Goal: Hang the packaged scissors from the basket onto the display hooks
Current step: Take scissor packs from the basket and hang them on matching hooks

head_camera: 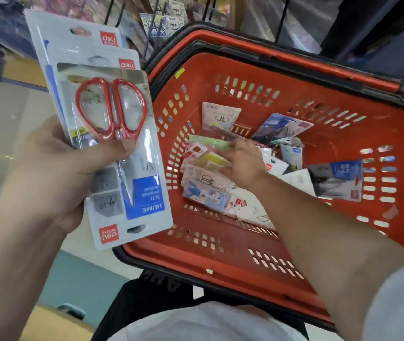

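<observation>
- Left of the basket [220, 259], our left hand [55, 166] holds up a stack of packaged scissors [97, 112]. The thumb presses across the front pack and the fingers curl behind, so the stack is clamped between them.
- The stack fans into three packs (that many show), their far ends staggered up and away from the basket's left rim. The front pack holds red-handled scissors [118, 134] and is turned upside down to us, with its blue label inverted. Its near corner overlaps the basket's left rim.
- The basket is orange-red with a black rim and slotted walls, and it stands just in front of our body.
- Inside the basket, in its left half, our right hand [242, 163] reaches down onto a heap of packets [206, 178]. The fingers bend onto a yellowish packet, but blur keeps us from telling whether they pinch it or merely touch it.
- Further right on the basket floor lie more loose packs [336, 180], several with blue-and-white cards.
- Beyond the basket's far rim, hanging packets [161, 23] show on black wires (too blurred to read).
</observation>
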A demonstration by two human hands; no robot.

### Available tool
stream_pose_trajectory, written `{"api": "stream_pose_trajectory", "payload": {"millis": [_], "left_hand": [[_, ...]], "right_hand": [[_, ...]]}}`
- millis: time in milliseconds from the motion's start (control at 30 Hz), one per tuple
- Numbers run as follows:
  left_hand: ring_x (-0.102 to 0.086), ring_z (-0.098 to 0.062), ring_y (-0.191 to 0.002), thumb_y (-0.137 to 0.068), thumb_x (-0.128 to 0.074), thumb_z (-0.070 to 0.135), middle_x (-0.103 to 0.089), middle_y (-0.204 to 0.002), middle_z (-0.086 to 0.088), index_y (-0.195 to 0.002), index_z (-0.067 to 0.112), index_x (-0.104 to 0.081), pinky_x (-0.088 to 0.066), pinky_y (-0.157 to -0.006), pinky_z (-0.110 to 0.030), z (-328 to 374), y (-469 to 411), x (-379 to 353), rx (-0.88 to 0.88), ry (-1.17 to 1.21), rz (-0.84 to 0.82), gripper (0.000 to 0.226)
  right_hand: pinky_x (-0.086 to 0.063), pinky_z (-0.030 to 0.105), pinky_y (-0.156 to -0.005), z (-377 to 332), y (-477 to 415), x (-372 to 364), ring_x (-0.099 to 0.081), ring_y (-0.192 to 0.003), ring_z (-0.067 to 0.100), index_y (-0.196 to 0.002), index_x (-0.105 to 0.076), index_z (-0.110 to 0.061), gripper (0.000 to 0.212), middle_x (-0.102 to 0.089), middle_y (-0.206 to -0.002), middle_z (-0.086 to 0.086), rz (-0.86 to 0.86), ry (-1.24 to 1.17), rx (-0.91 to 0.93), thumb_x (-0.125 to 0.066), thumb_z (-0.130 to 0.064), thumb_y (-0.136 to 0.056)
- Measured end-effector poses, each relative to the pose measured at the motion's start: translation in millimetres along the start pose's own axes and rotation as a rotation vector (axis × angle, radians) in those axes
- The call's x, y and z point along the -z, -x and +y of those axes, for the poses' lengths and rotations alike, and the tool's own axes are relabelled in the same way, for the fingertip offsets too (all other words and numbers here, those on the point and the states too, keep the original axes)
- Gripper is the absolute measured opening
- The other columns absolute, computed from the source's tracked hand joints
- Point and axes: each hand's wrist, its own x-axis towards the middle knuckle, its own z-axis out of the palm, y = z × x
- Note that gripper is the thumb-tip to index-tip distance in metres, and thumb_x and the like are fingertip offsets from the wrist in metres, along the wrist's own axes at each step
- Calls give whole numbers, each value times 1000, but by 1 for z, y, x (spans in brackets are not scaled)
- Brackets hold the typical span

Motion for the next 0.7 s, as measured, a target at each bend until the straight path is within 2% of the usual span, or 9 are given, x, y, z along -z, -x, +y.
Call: {"api": "stream_pose_trajectory", "payload": {"millis": [67, 100, 167, 267, 333, 433, 567, 700], "left_hand": [[-80, -29, -93, -58, -89, 11, -81, -105, -6, -120, 12, -70, -65, -74, -44, 0, -1, -1, 13, 2, 15, 65], [-80, -30, -94, -57, -89, 12, -81, -106, -6, -120, 12, -69, -65, -75, -45, 0, 0, -1, 22, 8, 23, 66], [-80, -32, -95, -60, -86, 11, -81, -109, -8, -123, 10, -69, -65, -78, -49, 0, 2, 0, 36, 19, 45, 65], [-80, -33, -96, -63, -83, 11, -80, -110, -10, -124, 8, -68, -65, -79, -51, 0, 5, 2, 56, 25, 54, 63], [-80, -33, -95, -63, -83, 12, -80, -110, -10, -125, 8, -68, -65, -76, -49, -1, 6, 4, 66, 27, 61, 64], [-80, -33, -95, -63, -83, 12, -80, -112, -11, -126, 7, -67, -65, -73, -49, -1, 9, 6, 85, 44, 72, 65], [-80, -35, -93, -60, -83, 12, -80, -110, -12, -120, 11, -69, -66, -72, -50, -3, 13, 5, 102, 54, 62, 61], [-80, -36, -94, -60, -83, 11, -80, -110, -13, -123, 8, -67, -65, -76, -53, -3, 14, 2, 100, 57, 62, 66]], "right_hand": [[-19, 52, -125, -6, -16, 1, -16, -156, 35, -142, -58, -48, 49, -25, -169, 4, -7, 45, 33, -66, -57, -94], [-13, 54, -127, -12, -23, 0, -9, -158, 36, -146, -49, -55, 54, -19, -172, 5, -49, 87, 44, -64, -60, -95], [-11, 54, -127, -23, -29, -6, -13, -158, 36, -150, -41, -57, 59, -30, -168, 9, -115, 190, 25, -65, -55, -96], [-25, 50, -118, -31, -24, -12, -36, -141, 34, -135, -62, -34, 48, -61, -139, 6, 33, 252, -6, -74, -30, -89], [-32, 47, -106, -35, -17, -13, -43, -129, 32, -128, -53, -23, 52, -66, -128, 4, 94, 251, -7, -78, -26, -82], [-45, 41, -99, -36, -15, -15, -56, -125, 33, -147, -41, -23, 76, -64, -132, 8, -43, 174, 19, -81, -35, -83], [-52, 37, -86, -30, -18, -27, -65, -116, 34, -145, -48, -25, 61, -67, -129, 9, -177, 66, -72, -76, -32, -91], [-55, 39, -89, -31, -25, -24, -66, -115, 32, -141, -55, -23, 54, -68, -128, 9, -198, 92, -71, -77, -32, -92]]}}
